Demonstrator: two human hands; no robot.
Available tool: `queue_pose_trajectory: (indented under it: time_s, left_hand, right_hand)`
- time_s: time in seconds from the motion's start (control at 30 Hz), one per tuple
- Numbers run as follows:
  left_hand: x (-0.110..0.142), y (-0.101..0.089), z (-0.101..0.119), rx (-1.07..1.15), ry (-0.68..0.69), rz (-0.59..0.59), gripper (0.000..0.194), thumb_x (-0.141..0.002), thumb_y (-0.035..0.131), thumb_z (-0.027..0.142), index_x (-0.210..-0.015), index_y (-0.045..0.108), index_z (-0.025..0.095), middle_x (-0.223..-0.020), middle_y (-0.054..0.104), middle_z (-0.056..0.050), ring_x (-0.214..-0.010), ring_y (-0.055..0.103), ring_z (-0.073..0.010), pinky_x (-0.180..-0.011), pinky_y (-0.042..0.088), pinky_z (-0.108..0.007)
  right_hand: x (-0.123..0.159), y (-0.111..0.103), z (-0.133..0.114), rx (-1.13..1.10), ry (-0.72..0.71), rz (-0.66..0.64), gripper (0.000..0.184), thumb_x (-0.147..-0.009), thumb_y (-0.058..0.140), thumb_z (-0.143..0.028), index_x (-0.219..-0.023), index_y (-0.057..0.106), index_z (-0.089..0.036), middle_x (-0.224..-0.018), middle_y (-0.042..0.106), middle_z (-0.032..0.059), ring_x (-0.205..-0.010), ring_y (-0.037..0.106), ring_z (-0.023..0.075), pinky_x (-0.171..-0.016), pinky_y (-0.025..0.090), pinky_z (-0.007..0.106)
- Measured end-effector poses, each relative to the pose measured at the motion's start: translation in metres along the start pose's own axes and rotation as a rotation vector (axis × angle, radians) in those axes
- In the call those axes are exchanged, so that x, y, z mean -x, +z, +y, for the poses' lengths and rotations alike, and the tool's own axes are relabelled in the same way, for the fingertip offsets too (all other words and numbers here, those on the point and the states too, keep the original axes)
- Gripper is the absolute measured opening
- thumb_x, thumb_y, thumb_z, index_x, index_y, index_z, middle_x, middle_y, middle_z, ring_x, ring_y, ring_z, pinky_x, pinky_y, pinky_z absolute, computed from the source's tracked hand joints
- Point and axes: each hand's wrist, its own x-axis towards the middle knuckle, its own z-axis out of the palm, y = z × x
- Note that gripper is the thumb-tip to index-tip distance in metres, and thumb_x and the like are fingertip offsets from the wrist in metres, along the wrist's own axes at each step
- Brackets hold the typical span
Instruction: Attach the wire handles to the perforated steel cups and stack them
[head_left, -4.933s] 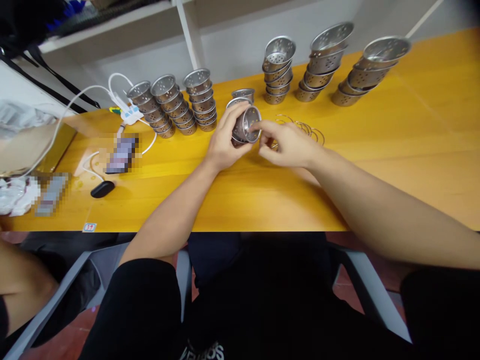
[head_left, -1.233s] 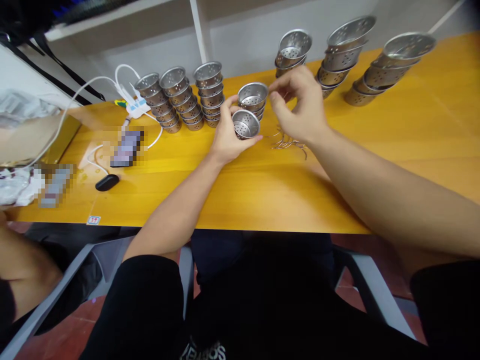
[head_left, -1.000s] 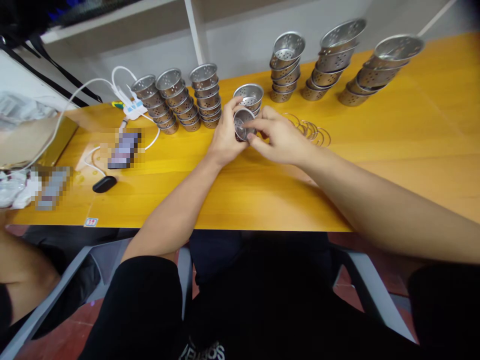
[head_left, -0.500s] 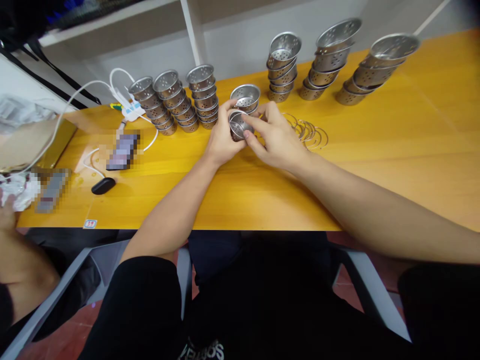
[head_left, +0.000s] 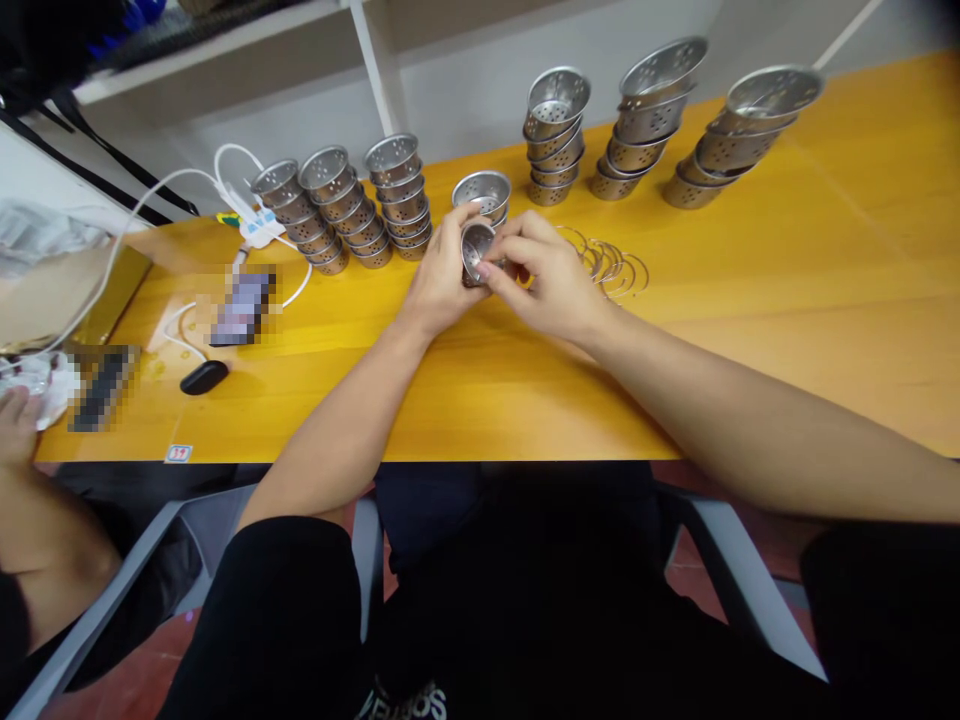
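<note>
My left hand [head_left: 442,268] is wrapped round a small perforated metal cup [head_left: 477,245], which is tilted so that its open mouth faces me and to the right. At the right side of the rim, the thumb and forefinger of my right hand [head_left: 547,265] are pinched together. What lies between those fingertips is too small to make out. Just behind the held cup stands another metal cup [head_left: 482,188] on the table, its lower part hidden by my hands. Several thin wire rings [head_left: 619,268] lie in a loose heap right of my right hand.
Stacks of perforated cups stand along the back of the yellow table [head_left: 750,330]: left [head_left: 326,205], right [head_left: 645,120]. Further left are a power strip [head_left: 261,228] with white cables, a blurred phone [head_left: 244,308] and a black mouse-like object [head_left: 204,377]. Another person's hand [head_left: 16,425] rests at the far left.
The held cup has turned a little, and the thin ring line seen across its mouth no longer shows. My right fingertips have drawn together at the rim. The view has shifted slightly.
</note>
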Motion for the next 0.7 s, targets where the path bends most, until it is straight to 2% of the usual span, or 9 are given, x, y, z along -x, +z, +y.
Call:
queue_pose_trajectory:
  time_s: [0.13, 0.2, 0.27, 0.33, 0.4, 0.53, 0.7]
  left_hand:
    - [-0.003, -0.004, 0.007, -0.053, 0.049, -0.026, 0.099, -0.103, 0.088, 0.097, -0.179, 0.060, 0.039, -0.178, 0.079, -0.012, -0.176, 0.072, -0.0464, -0.156, 0.051, -0.071]
    - [-0.004, -0.004, 0.009, -0.068, 0.059, -0.052, 0.095, -0.106, 0.084, 0.095, -0.179, 0.062, 0.038, -0.178, 0.080, -0.012, -0.175, 0.072, -0.0463, -0.157, 0.050, -0.071]
    - [-0.004, -0.003, 0.010, -0.079, 0.057, -0.078, 0.093, -0.109, 0.081, 0.092, -0.182, 0.062, 0.036, -0.179, 0.080, -0.012, -0.175, 0.071, -0.0456, -0.157, 0.049, -0.069]
    - [-0.004, -0.002, 0.010, -0.087, 0.067, -0.097, 0.095, -0.110, 0.081, 0.090, -0.184, 0.061, 0.035, -0.182, 0.079, -0.013, -0.175, 0.070, -0.0453, -0.157, 0.048, -0.067]
    - [-0.004, -0.001, 0.010, -0.087, 0.084, -0.099, 0.096, -0.111, 0.081, 0.089, -0.186, 0.059, 0.034, -0.183, 0.078, -0.013, -0.176, 0.069, -0.0450, -0.158, 0.047, -0.066]
    - [-0.003, -0.004, 0.014, -0.111, 0.083, -0.110, 0.094, -0.116, 0.076, 0.087, -0.190, 0.053, 0.034, -0.185, 0.076, -0.014, -0.180, 0.065, -0.0437, -0.159, 0.043, -0.064]
    - [-0.003, -0.009, 0.018, -0.175, 0.098, -0.143, 0.096, -0.117, 0.075, 0.083, -0.192, 0.048, 0.030, -0.187, 0.074, -0.017, -0.177, 0.068, -0.0424, -0.155, 0.049, -0.059]
  right_hand:
    - [-0.003, 0.000, 0.002, -0.009, 0.060, 0.036, 0.076, -0.110, 0.074, -0.109, -0.097, 0.081, -0.034, -0.110, 0.077, 0.0134, -0.106, 0.074, 0.0411, -0.107, 0.071, 0.071]
    - [-0.005, -0.001, 0.005, -0.026, 0.091, 0.036, 0.080, -0.107, 0.077, -0.112, -0.087, 0.073, -0.034, -0.096, 0.073, 0.0103, -0.097, 0.071, 0.0380, -0.099, 0.070, 0.066]
    - [-0.007, -0.001, 0.006, -0.077, 0.130, 0.005, 0.082, -0.108, 0.079, -0.110, -0.081, 0.068, -0.033, -0.086, 0.069, 0.0075, -0.088, 0.067, 0.0343, -0.089, 0.067, 0.059]
    - [-0.009, -0.001, 0.006, -0.147, 0.160, -0.036, 0.085, -0.108, 0.081, -0.109, -0.078, 0.065, -0.032, -0.078, 0.064, 0.0049, -0.079, 0.059, 0.0293, -0.077, 0.058, 0.051]
    - [-0.011, -0.001, 0.005, -0.211, 0.158, -0.051, 0.088, -0.106, 0.084, -0.109, -0.074, 0.063, -0.030, -0.072, 0.057, 0.0026, -0.072, 0.050, 0.0247, -0.068, 0.047, 0.045]
    - [-0.014, -0.002, 0.002, -0.272, 0.111, -0.036, 0.095, -0.103, 0.089, -0.108, -0.066, 0.054, -0.028, -0.066, 0.042, -0.0010, -0.067, 0.037, 0.0190, -0.063, 0.030, 0.039]
    - [-0.015, -0.003, 0.003, -0.321, 0.061, -0.045, 0.097, -0.103, 0.092, -0.105, -0.065, 0.051, -0.027, -0.066, 0.040, -0.0025, -0.066, 0.033, 0.0166, -0.064, 0.026, 0.040]
